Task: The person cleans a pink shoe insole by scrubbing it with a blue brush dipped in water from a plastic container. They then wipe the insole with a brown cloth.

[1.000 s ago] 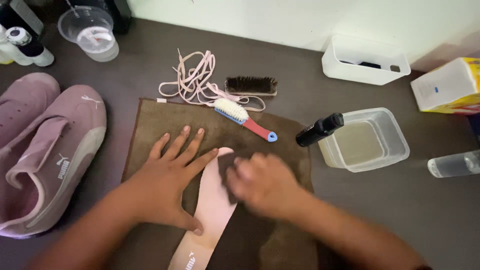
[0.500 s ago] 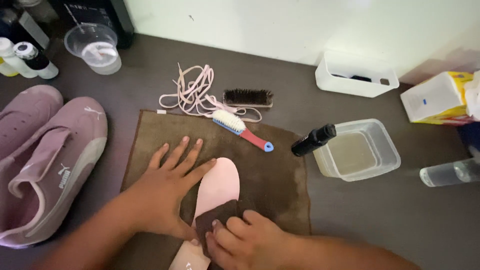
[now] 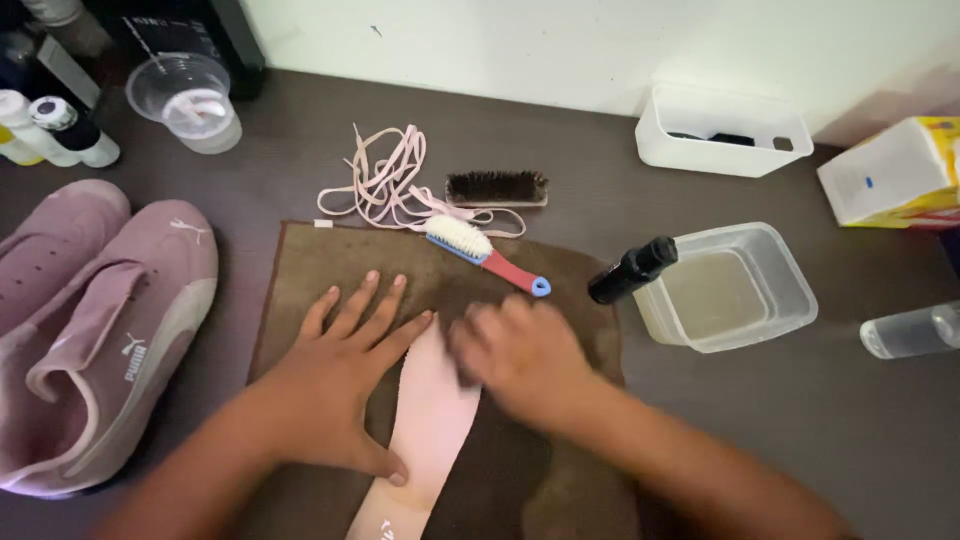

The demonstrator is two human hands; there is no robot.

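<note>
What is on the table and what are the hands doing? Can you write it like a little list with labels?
Left hand: left hand lies flat, fingers spread, on the pink insole
Right hand: right hand is blurred over the top of the insole; what it holds cannot be told
Under the insole: brown towel
Left side: pair of pink shoes
Behind the towel: pink laces, dark brush, small brush with a red handle
Right side: clear tub of water, black-capped bottle
Back: white tray
</note>
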